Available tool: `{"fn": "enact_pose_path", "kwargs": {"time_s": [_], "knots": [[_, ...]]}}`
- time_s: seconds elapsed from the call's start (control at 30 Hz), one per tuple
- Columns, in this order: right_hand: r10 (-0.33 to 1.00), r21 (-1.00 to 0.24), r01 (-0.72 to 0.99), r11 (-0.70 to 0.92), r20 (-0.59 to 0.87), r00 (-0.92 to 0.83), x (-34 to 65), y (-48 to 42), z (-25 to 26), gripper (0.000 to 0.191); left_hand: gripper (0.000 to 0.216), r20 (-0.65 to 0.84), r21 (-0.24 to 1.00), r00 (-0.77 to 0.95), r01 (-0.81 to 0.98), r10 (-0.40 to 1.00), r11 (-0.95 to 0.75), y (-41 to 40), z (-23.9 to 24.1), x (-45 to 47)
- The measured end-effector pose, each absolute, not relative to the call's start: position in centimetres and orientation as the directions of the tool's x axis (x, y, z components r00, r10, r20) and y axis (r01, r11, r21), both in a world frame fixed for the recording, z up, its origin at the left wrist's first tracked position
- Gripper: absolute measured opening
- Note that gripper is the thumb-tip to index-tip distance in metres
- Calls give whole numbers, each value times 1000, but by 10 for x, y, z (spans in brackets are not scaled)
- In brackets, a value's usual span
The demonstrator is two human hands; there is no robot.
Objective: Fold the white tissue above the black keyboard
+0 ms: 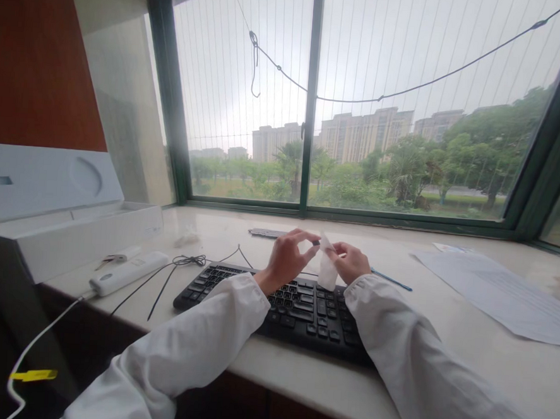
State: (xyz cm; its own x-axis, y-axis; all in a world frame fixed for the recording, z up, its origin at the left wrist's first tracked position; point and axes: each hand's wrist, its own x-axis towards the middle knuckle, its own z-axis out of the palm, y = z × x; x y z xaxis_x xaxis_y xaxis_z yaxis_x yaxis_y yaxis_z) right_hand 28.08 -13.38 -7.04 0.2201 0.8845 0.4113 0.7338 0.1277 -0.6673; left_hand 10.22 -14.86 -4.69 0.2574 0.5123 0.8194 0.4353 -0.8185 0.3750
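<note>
A black keyboard (302,315) lies along the front of the white sill, beneath both my hands. My left hand (287,257) pinches a small black piece, which looks like a keycap (316,243), between thumb and forefinger. Close beside it, my right hand (350,262) is closed on a thin white tissue (327,272) that hangs down over the keyboard's upper edge. The tissue's top is right next to the keycap; whether they touch I cannot tell. Some keys in the keyboard's middle look like bare sockets. My forearms cover parts of the keyboard.
A white power strip (128,275) and a tangled black cable (189,261) lie left. Beyond them stands an open white box (93,233). Behind my hands are a grey flat object (265,233) and a blue pen (393,279). Paper sheets (497,295) lie right, below the window.
</note>
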Motion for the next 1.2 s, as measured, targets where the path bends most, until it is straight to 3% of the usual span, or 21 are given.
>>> {"fn": "enact_pose_path", "kwargs": {"time_s": [0.13,0.27,0.4,0.5,0.6,0.77,1.2], "knots": [[839,-300,936,186,544,8,278,-145,-65,24,15,763,382,354,428,541,-819,-140,-39,90],[863,-151,975,162,502,-66,281,-145,-65,23,20,591,472,467,461,658,-751,-128,-20,49],[876,-103,980,169,472,-101,283,-142,-67,23,25,279,437,651,569,706,-697,-121,8,-15],[874,-77,979,189,468,-132,282,-141,-68,24,34,-1,388,594,742,804,-547,-118,25,-60],[872,-62,980,191,468,-140,282,-141,-69,25,30,-152,258,513,846,845,-467,-117,31,-90],[893,-79,982,171,434,-120,285,-140,-70,24,29,-215,128,489,872,845,-473,-109,22,-107],[898,-75,981,181,419,-133,285,-139,-73,26,25,-246,139,539,842,805,-521,-94,3,-109]]}}
